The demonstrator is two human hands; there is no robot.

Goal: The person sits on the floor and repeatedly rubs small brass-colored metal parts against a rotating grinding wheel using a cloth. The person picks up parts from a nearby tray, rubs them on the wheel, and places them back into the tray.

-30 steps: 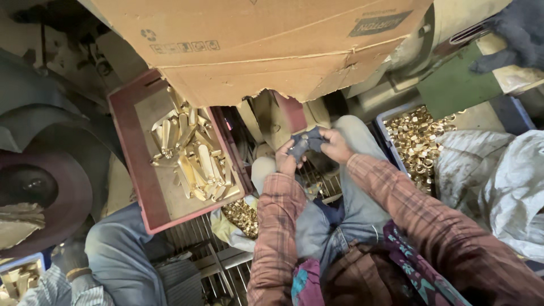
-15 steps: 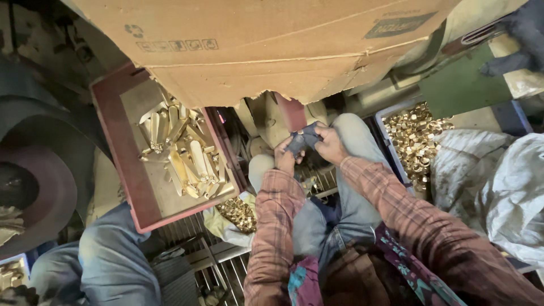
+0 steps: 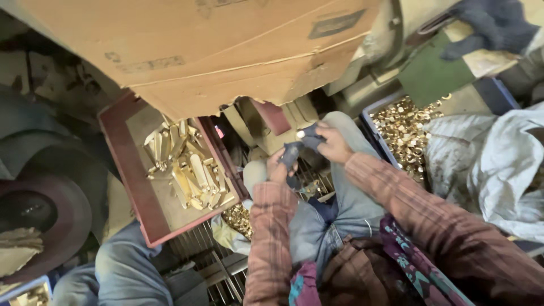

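Note:
My left hand (image 3: 276, 165) and my right hand (image 3: 334, 144) meet over my knees, both gripping a dark cloth (image 3: 294, 152). A small shiny brass piece (image 3: 300, 135) shows at the fingertips of my right hand, wrapped by the cloth. To the left, a dark red tray (image 3: 127, 170) holds several long brass parts (image 3: 187, 167). To the right, a blue crate (image 3: 371, 127) is full of small round brass pieces (image 3: 405, 127).
A torn cardboard sheet (image 3: 215, 51) hangs overhead. Another person's dark-gloved hand (image 3: 490, 25) is at the top right. A white sack (image 3: 493, 164) lies at right. A large dark wheel (image 3: 39, 209) sits at left, above another person's knee in jeans (image 3: 127, 272).
My view has drifted, so the red tray sits a little further right and lower in frame. My hands stay together on the cloth, working the small brass piece.

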